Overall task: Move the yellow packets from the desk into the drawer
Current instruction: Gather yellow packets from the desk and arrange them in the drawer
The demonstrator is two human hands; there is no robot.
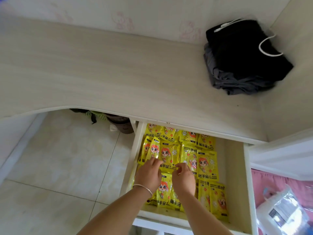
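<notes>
Inside the open drawer beneath the desk, both hands work among the yellow packets: the left hand, a thin silver bangle at its wrist, lies palm down with its fingertips resting on a packet near the drawer's left wall, while the right hand has thumb and forefinger curled toward each other over the bottom edge of a packet in the middle row; whether that pinch actually closes on the packet cannot be told from this angle. Yellow packets printed with an orange-haired cartoon figure cover the left and middle of the drawer in overlapping rows, some upright and some turned upside down, leaving a bare strip of pale drawer floor along the right side. On the desk's light wood-grain top, well apart from the drawer, sits a folded pile of black and grey clothing with a white cord looped on it, pushed into the far right corner. Under the desk, on the pale tiled floor, a green mesh basket and a brown container stand partly hidden. At lower right, a clear plastic bag lies on pink fabric.
</notes>
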